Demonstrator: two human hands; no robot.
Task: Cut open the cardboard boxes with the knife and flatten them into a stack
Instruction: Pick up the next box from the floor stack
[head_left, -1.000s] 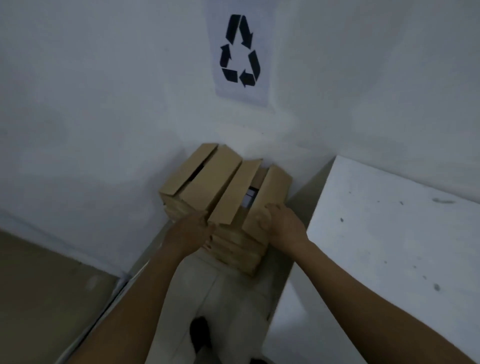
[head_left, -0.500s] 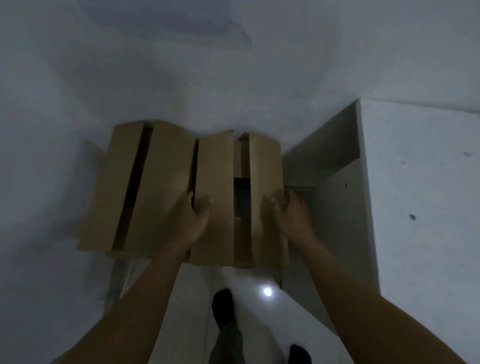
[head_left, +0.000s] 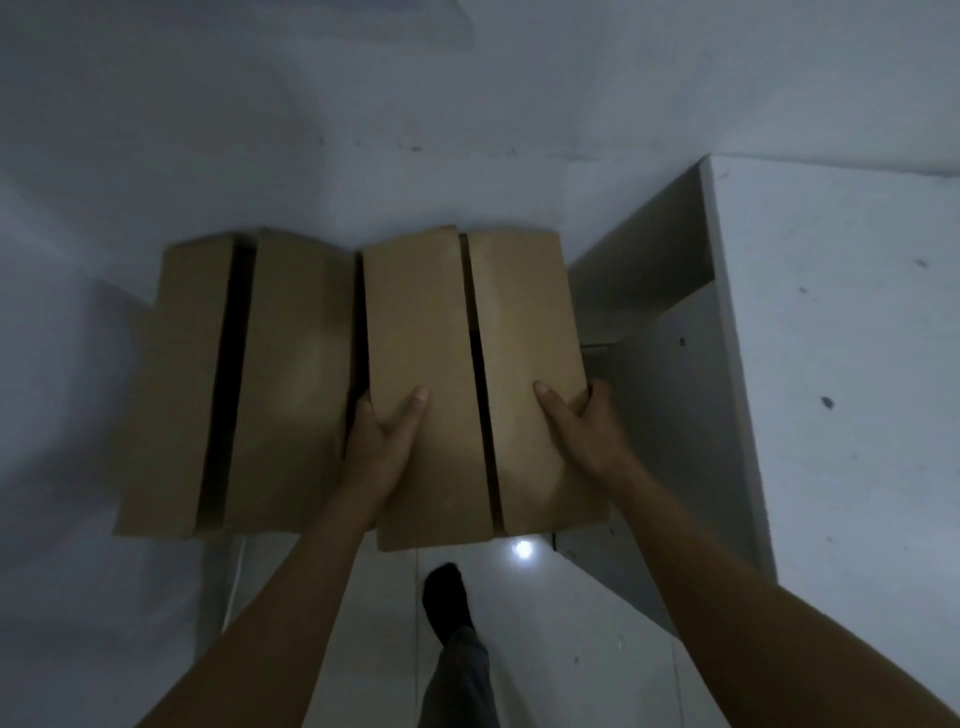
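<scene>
Both thumbs are laid flat on top of the box (head_left: 519, 312), and the remaining fingers (head_left: 597, 396) are curled round its side edges. The left flap's outer edge is gripped by the left hand (head_left: 384, 441), the right flap's outer edge by the right hand (head_left: 587, 431). The box is held near its closer end, just in front of the wall (head_left: 467, 130), above the floor (head_left: 571, 623) and beside a white cabinet (head_left: 831, 364). Whether anything supports it from below cannot be told.

A second box (head_left: 291, 364) is seen just beside it on the left, its flaps parted likewise.

No knife is in view, so the step in hand is judged to be fetching or shifting a box, not cutting. A firm surface and the knife would be called for next, with one hand freed.

The box's long axis is pointed away from the person toward the wall, and the dark slit between its flaps runs the same way.
</scene>
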